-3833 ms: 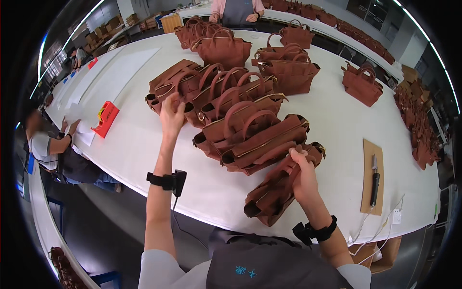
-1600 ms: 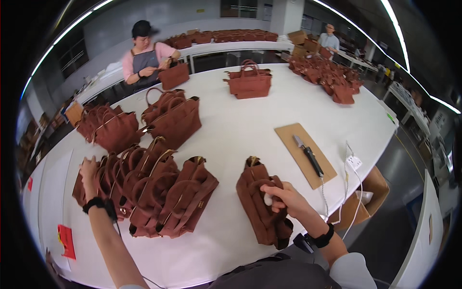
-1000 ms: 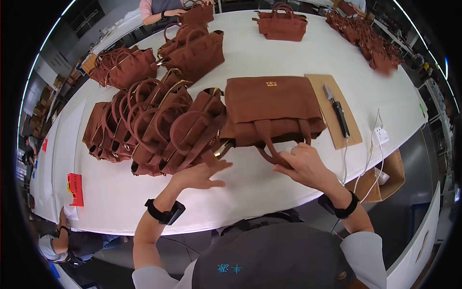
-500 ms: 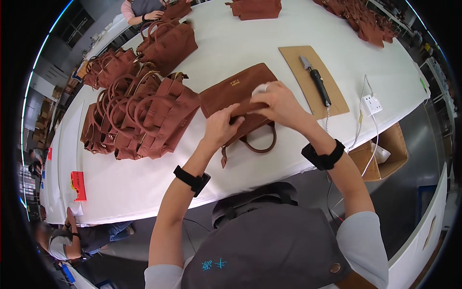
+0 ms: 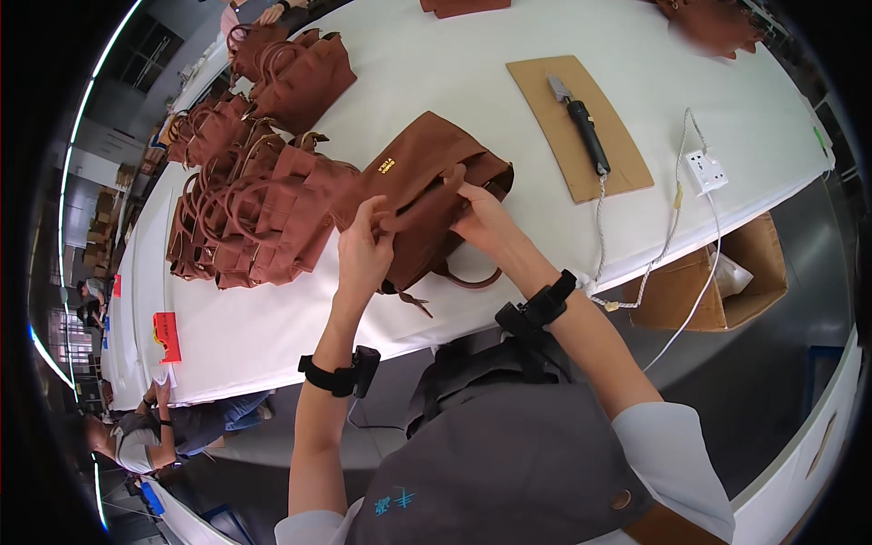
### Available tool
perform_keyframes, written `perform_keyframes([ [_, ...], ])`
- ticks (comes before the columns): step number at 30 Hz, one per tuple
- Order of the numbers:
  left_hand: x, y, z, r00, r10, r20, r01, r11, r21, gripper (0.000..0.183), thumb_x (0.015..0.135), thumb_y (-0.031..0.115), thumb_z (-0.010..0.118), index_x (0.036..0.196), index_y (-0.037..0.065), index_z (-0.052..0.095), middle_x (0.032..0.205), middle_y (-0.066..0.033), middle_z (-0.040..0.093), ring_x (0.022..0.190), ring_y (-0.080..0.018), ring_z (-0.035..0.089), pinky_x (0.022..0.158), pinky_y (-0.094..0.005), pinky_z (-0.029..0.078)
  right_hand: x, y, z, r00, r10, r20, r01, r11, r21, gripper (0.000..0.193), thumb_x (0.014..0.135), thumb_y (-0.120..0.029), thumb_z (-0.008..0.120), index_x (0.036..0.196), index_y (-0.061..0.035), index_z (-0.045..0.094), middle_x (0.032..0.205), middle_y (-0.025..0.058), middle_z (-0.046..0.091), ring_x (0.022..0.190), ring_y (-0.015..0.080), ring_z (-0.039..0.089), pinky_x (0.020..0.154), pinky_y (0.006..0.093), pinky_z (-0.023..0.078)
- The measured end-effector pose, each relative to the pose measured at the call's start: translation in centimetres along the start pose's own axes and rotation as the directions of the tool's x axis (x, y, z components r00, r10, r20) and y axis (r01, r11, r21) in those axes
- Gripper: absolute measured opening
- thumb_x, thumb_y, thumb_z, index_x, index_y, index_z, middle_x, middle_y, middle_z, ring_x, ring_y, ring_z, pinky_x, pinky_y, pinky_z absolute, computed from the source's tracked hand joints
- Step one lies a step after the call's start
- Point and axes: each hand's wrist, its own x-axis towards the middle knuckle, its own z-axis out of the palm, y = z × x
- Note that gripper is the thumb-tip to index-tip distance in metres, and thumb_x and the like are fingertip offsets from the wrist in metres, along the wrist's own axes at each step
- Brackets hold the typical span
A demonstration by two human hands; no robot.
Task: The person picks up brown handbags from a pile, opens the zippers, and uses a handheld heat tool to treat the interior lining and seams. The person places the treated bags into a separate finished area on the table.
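A brown handbag (image 5: 420, 153) with small gold lettering lies on the white table in front of me. My left hand (image 5: 365, 243) pinches the near-left end of a brown strip along the bag's opening. At the strip's other end, my right hand (image 5: 474, 214) has its thumb and fingers closed on the bag's edge, some fingers hidden behind it. Between the two hands the strip is bowed upward. One handle (image 5: 472, 280) of the bag droops toward the table's near edge, with a small strap beside it.
Several similar brown handbags (image 5: 272, 204) crowd the left, close to the held bag. Right of it, a black-handled corded tool (image 5: 586, 136) rests on a brown board (image 5: 627, 168). A white power strip (image 5: 707, 171) trails cables near a cardboard box (image 5: 758, 272). Co-workers are at the far and left sides.
My right hand has come down from over the bag to its right edge. The bag has shifted left and turned, and its opening now gapes on the right. The view has shifted too.
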Motion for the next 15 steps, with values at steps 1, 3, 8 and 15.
perform_keyframes([
  [1, -1.0, 0.1, 0.4, 0.998, 0.037, 0.050, -0.041, 0.997, 0.072, 0.059, 0.079, 0.008, 0.068, 0.131, 0.006, 0.040, 0.107, -0.0211, 0.063, 0.093, -0.0295, 0.065, 0.081, -0.0351, 0.051, 0.0, 0.3, 0.5, 1.000, -0.024, -0.020, 0.025, 0.999, 0.026, 0.040, 0.086, -0.018, 0.064, 0.119, -0.0024, 0.047, 0.113, 0.0097, 0.051, 0.106, 0.0228, 0.052, 0.095, 0.0392, 0.044],
  [3, -2.8, 2.2, 1.8, 0.988, 0.147, -0.034, -0.143, 0.983, 0.118, 0.079, 0.073, 0.010, 0.073, 0.138, 0.008, 0.028, 0.115, -0.0256, 0.057, 0.099, -0.0380, 0.061, 0.082, -0.0390, 0.050, -0.6, 0.1, 1.3, 0.999, -0.034, -0.034, 0.035, 0.999, 0.039, 0.031, 0.086, -0.012, 0.062, 0.113, -0.0015, 0.052, 0.106, 0.0080, 0.055, 0.102, 0.0215, 0.055, 0.093, 0.0370, 0.045],
  [8, -2.9, 2.5, 3.2, 0.929, 0.298, -0.219, -0.244, 0.939, 0.242, 0.072, 0.070, 0.006, 0.071, 0.134, 0.009, 0.039, 0.104, -0.0200, 0.063, 0.085, -0.0366, 0.063, 0.073, -0.0377, 0.051, -4.8, -0.5, 5.7, 1.000, 0.002, 0.031, 0.000, 0.998, -0.066, 0.020, 0.086, -0.004, 0.056, 0.104, 0.0035, 0.054, 0.107, 0.0086, 0.057, 0.098, 0.0201, 0.056, 0.087, 0.0335, 0.047],
  [15, 2.5, 1.3, -2.5, 0.970, 0.133, -0.203, -0.115, 0.988, 0.101, 0.040, 0.070, 0.000, 0.056, 0.107, 0.011, 0.066, 0.071, -0.0161, 0.064, 0.063, -0.0306, 0.062, 0.063, -0.0352, 0.048, -2.0, 1.4, -7.9, 0.762, -0.202, 0.615, 0.379, -0.632, -0.676, 0.043, 0.077, -0.004, 0.058, 0.120, -0.0054, 0.053, 0.111, 0.0200, 0.058, 0.107, 0.0354, 0.053, 0.101, 0.0470, 0.035],
])
